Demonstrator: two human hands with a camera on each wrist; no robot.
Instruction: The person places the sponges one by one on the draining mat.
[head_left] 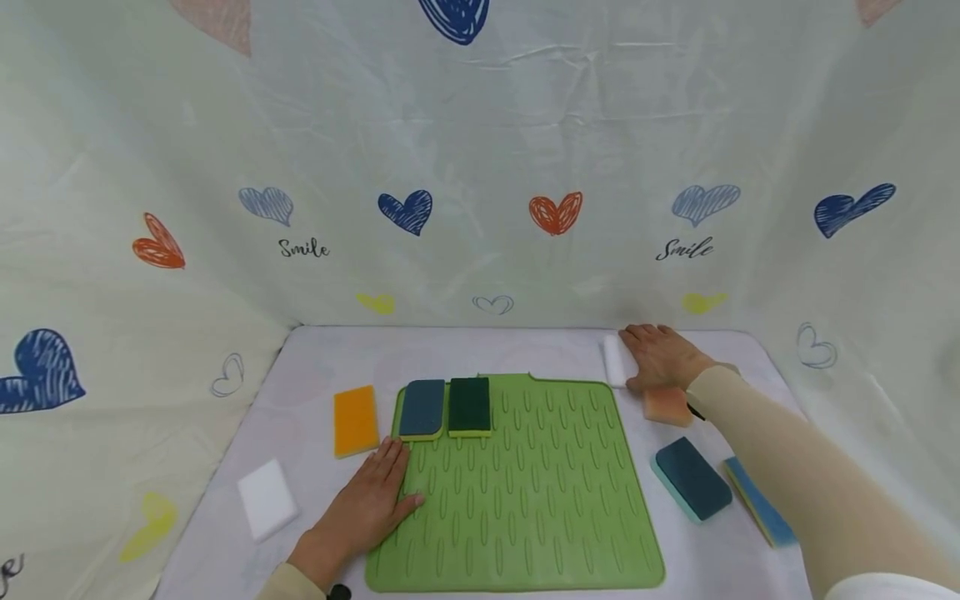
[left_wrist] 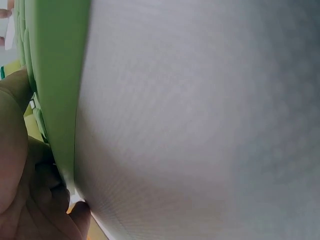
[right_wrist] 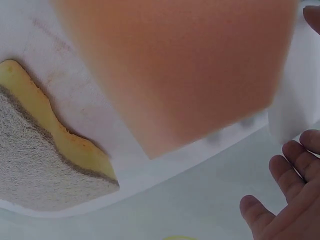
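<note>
Hearts dot the cloth point(head_left: 480, 125) behind the table point(head_left: 566, 350), where the left hand point(head_left: 371, 500) lies flat, lower left of centre, on the green mat's point(head_left: 525, 508) edge, seemingly steadying it. Right of centre, the right hand point(head_left: 666, 357) spreads wide about the white block point(head_left: 615, 362), apparently to span it; whether it grips, I can't tell. Two sponges point(head_left: 469, 405) sit neatly paired at the mat's upper left.

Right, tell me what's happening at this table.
A person is working around a green mat. The left hand rests on the mat's left edge. The right hand is at a white block near the far edge of the table; whether it grips the block is unclear. A blue-grey sponge and a dark green sponge lie side by side at the mat's far left corner. Off the mat lie an orange sponge on the left and a peach sponge on the right.
</note>
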